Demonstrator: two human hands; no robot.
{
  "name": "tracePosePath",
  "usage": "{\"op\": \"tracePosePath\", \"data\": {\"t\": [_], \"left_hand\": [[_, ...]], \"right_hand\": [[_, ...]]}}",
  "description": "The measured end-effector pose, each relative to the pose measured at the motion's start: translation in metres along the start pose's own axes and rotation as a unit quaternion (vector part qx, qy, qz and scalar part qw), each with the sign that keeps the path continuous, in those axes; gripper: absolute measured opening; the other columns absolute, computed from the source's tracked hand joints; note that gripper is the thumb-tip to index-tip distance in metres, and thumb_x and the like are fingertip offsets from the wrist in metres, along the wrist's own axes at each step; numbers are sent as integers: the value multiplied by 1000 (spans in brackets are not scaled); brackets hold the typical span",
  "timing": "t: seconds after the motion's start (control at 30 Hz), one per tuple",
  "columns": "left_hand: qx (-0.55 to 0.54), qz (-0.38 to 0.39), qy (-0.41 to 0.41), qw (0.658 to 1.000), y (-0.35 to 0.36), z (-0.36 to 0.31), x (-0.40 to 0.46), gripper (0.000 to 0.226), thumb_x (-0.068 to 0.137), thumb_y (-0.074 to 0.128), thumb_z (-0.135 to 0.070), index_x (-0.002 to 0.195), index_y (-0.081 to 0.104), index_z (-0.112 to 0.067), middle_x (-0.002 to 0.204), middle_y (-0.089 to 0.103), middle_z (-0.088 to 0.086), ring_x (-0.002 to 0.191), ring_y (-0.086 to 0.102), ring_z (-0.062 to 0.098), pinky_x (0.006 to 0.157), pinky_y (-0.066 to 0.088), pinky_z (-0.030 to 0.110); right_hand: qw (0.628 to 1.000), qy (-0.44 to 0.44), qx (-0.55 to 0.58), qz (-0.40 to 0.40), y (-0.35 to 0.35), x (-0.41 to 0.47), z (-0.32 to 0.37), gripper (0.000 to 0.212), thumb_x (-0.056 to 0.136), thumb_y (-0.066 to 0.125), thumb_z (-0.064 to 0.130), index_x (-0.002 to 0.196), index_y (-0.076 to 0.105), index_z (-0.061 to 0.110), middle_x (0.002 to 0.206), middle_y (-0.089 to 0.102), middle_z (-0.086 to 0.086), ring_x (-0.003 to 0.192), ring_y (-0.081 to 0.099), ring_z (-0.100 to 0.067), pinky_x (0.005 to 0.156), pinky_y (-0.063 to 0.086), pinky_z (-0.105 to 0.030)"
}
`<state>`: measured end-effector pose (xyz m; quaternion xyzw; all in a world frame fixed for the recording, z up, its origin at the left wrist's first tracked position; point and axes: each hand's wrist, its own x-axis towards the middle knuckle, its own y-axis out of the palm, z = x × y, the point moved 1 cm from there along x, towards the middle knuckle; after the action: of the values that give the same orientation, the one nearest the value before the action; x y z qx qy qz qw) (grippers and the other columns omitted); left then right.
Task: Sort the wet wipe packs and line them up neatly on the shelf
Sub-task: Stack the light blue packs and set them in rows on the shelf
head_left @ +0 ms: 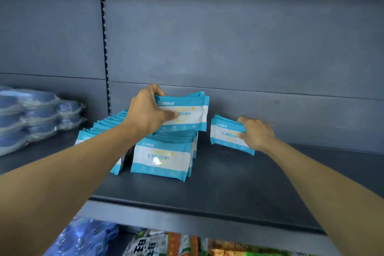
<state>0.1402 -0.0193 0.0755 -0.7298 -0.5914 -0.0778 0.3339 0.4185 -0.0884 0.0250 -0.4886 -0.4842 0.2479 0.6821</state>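
Teal-and-white wet wipe packs stand on a dark grey shelf (239, 189). Two upright rows sit side by side: a middle row (161, 160) and a left row (99, 129) partly hidden behind my left forearm. My left hand (147, 113) grips a small bunch of packs (191, 110), held above the middle row. To the right, my right hand (256, 133) holds a few packs (226, 133) upright, apart from the rows, their lower edge on or just above the shelf.
Clear-wrapped blue items (31, 114) are stacked at the shelf's left end. A slotted upright (105, 48) runs up the back panel. Below the shelf's front edge lie blue wrapped goods (87, 237) and colourful food bags (170, 243).
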Motion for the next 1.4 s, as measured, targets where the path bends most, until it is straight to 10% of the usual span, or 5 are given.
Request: {"op": "tracePosePath", "data": {"t": [0.47,0.87,1.03,1.23,1.4], "left_hand": [[-76,14,14,997,13,40,46,45,64,85,-8,73,43,-21,83,67,17,70,65,37,59,56,51],[-96,29,26,995,23,28,47,41,72,81,-7,81,45,-23,95,67,15,83,68,39,64,55,57],[-89,51,43,994,47,14,52,36,73,80,-5,94,55,-21,94,67,13,64,62,30,46,53,40],[-57,103,51,992,101,-1,51,35,67,83,-7,75,53,-22,66,55,-6,51,46,11,43,35,16],[-67,151,52,985,131,-9,49,35,64,84,-6,75,53,-19,70,60,-2,66,55,17,65,45,26]], "right_hand": [[999,16,24,14,49,63,-3,37,87,59,17,124,50,22,122,47,-10,117,45,-29,94,43,-39],[992,57,-93,-55,49,63,-9,54,87,64,19,131,35,7,132,34,-15,118,42,-30,73,47,-39],[985,61,126,-104,25,56,-24,45,87,54,6,131,40,8,128,40,-13,112,48,-32,83,44,-36],[847,-31,526,69,-28,24,-19,58,87,49,-6,134,39,27,121,56,3,106,56,-17,93,47,-33],[919,-100,379,51,-29,8,-19,62,74,77,6,125,48,28,106,56,14,91,56,-1,79,45,-8]]}}
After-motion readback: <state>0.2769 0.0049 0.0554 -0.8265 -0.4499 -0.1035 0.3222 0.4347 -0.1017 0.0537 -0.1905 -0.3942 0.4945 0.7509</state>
